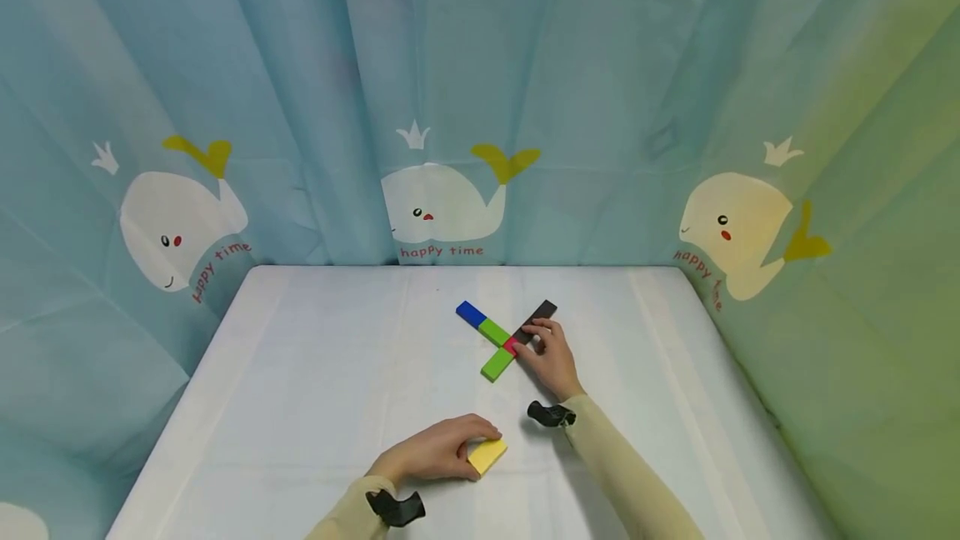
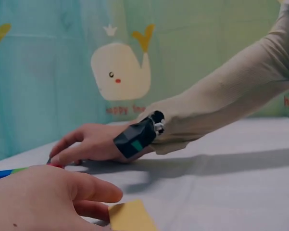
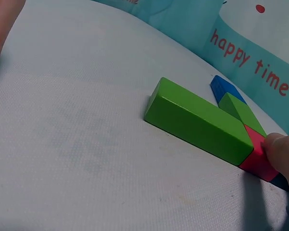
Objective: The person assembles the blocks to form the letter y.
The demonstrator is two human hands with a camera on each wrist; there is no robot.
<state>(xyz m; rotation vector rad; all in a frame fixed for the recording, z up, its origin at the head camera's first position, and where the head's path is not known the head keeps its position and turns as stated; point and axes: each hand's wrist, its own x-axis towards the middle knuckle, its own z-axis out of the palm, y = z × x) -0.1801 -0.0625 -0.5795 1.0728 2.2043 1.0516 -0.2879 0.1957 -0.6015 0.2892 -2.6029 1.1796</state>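
My left hand (image 1: 438, 448) pinches a yellow block (image 1: 489, 457) between thumb and fingers, low over the front of the table. In the left wrist view the yellow block (image 2: 131, 216) shows beside the fingertips. Farther back, my right hand (image 1: 553, 359) curls over a cross-like row of blocks. Its thumb (image 3: 280, 149) is on the red block (image 3: 257, 159), while the fingers reach over the black block (image 1: 545, 309). One green block (image 1: 496, 365) meets the red one at the front; another green block (image 1: 492, 331) runs back-left to a blue block (image 1: 470, 313).
All the blocks lie on a white-covered table (image 1: 315, 373). A light-blue curtain (image 1: 300, 107) with printed whales hangs behind its back edge and along the sides. Black wrist cameras are strapped over both sleeves, the right one (image 1: 551, 414) close above the table.
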